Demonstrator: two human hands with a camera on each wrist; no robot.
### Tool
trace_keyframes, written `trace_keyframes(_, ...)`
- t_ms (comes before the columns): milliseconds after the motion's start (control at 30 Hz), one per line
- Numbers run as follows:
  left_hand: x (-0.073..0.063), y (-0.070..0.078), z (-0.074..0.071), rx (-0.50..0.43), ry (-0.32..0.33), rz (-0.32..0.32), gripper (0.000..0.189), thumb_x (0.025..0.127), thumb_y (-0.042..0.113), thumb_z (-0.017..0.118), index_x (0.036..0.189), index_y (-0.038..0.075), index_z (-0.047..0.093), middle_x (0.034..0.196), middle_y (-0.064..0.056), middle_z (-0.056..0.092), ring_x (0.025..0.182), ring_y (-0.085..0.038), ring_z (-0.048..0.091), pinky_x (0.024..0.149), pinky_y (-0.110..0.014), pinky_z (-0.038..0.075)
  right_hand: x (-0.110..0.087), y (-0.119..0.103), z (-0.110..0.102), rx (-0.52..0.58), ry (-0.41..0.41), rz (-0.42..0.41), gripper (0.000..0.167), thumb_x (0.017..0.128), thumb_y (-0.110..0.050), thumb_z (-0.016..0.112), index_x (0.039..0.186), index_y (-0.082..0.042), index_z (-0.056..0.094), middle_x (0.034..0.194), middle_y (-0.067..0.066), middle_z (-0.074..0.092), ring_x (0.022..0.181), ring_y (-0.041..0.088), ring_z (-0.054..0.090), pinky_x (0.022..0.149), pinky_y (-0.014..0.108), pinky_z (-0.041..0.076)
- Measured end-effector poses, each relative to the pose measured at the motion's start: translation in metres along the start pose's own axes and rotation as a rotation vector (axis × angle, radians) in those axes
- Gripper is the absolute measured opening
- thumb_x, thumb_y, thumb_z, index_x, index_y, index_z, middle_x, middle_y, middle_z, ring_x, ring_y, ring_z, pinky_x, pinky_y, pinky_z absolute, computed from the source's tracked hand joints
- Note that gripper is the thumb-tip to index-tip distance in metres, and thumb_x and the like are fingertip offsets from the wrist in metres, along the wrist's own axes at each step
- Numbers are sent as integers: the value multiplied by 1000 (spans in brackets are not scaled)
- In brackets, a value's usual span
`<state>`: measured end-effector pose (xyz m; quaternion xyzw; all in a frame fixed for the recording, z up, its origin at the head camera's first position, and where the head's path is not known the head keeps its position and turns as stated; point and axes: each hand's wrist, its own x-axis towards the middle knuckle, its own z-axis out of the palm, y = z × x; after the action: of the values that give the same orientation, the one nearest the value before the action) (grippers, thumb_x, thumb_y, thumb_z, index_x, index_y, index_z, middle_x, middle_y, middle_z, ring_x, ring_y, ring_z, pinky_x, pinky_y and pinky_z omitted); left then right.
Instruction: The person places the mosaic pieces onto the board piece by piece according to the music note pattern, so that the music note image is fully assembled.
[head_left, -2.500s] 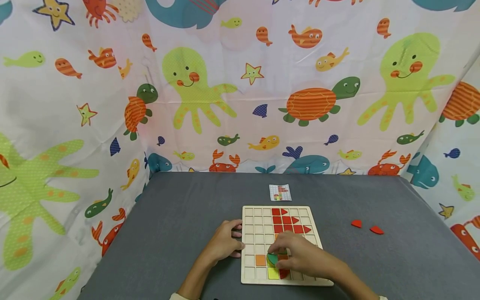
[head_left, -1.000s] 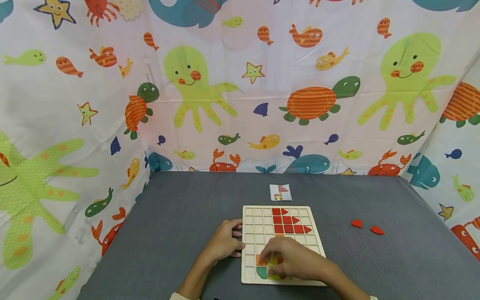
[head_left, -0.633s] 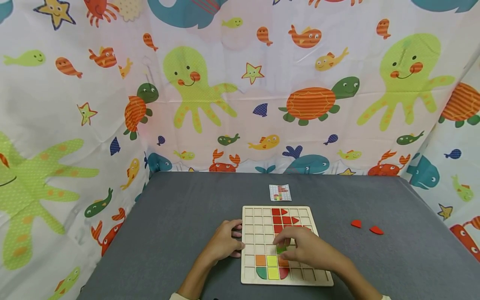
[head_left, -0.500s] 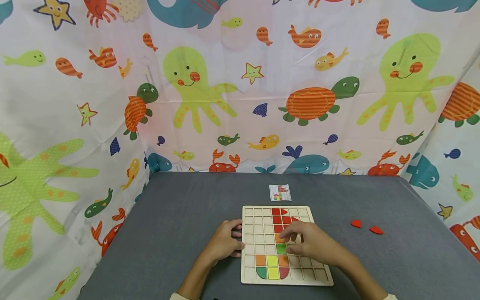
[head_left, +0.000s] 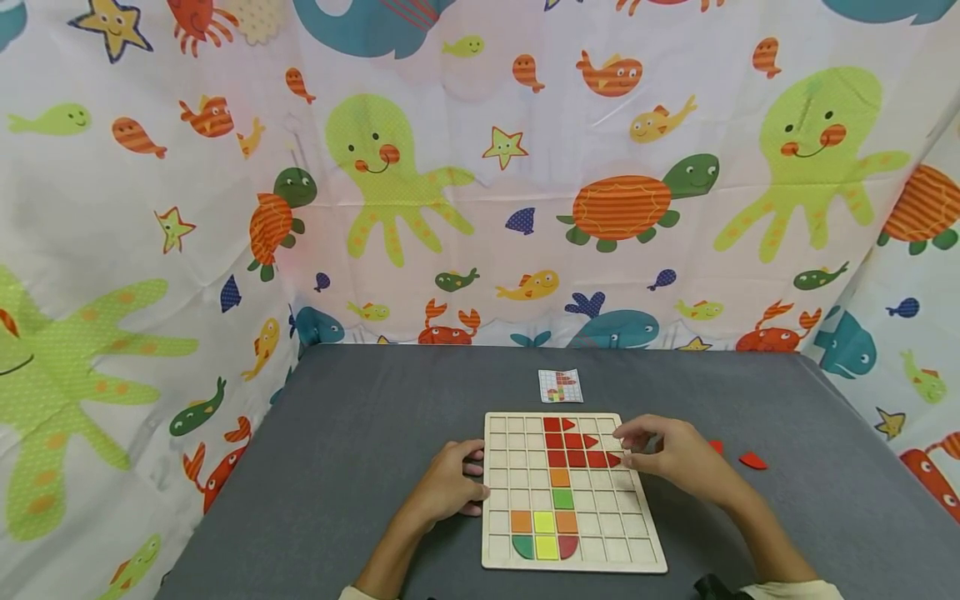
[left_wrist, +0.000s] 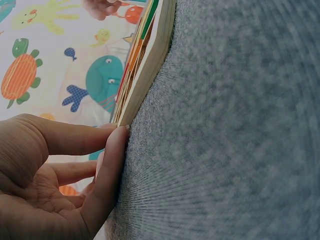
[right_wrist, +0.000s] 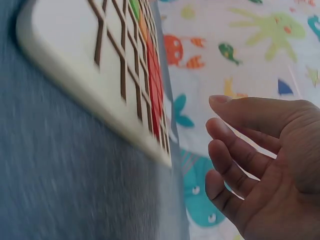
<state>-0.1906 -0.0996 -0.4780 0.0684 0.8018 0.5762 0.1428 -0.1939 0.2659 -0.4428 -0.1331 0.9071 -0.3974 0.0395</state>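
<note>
A wooden grid board [head_left: 615, 504] lies on the grey table, with colored pieces in its cells. The left hand [head_left: 447, 482] pinches the board's left edge between thumb and finger; the left wrist view shows these fingertips at the edge. Above the board's upper right edge hovers the right hand [head_left: 671, 450], its fingers loosely bent and nothing between them. A green quarter-round piece [head_left: 523, 547] sits in the bottom row beside a yellow square [head_left: 547, 547] and a red quarter-round piece [head_left: 568, 547]. Red squares and points [head_left: 576, 458] fill cells near the top.
Behind the board lies a small printed pattern card [head_left: 560, 386]. To the right are two loose red pieces, one [head_left: 753, 460] in full view and another [head_left: 717, 447] partly behind the right hand. A sea-animal curtain [head_left: 450, 317] stands around the table.
The right hand set the green quarter-round piece in the bottom row's left cell, let go, then moved up and right past the board's edge. The left hand stayed put.
</note>
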Motion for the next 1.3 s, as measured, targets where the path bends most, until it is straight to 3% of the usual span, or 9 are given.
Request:
trace_keyframes(333,-1,1,1,6,2,-11,74,82,-13,78,151,-2,53,131,-16,53,115,-30,61,59,-38,66,-6,35,-29,-59,101,71,38,91,-21,84,125,-7,74,108,7,74,94,15,64,72,28,56)
trace_keyframes(467,-1,1,1,4,5,-6,75,81,-13,78,151,-2,53,131,-16,53,114,-30,60,59,-39,66,-10,52,-41,-104,110,128,41,91,-24,84,127,-6,73,111,8,74,97,21,64,71,31,55)
trace_keyframes(667,0,1,1,-3,8,-4,74,81,-13,78,150,-2,54,131,-15,54,114,-29,60,58,-39,66,-16,73,-54,-164,132,144,45,88,-21,86,128,-4,72,118,15,74,107,31,65,81,42,56)
trace_keyframes(967,0,2,1,-4,7,-5,74,81,-13,77,150,-3,54,130,-16,53,113,-29,60,58,-38,66,-22,94,-68,-205,111,148,48,86,-18,86,130,-4,72,128,22,70,113,41,63,85,51,55)
trace_keyframes(1167,0,1,1,0,10,-7,73,81,-12,78,150,-2,55,131,-15,54,113,-29,60,58,-37,66,-26,100,-75,-197,78,168,49,85,-16,85,130,-2,71,133,27,66,117,49,60,90,66,53)
trace_keyframes(1300,0,1,1,-3,9,-7,73,81,-12,78,150,-2,54,131,-15,54,113,-29,60,58,-38,66,-27,100,-76,-205,65,183,48,85,-17,85,130,-3,72,126,22,70,114,45,61,88,60,54)
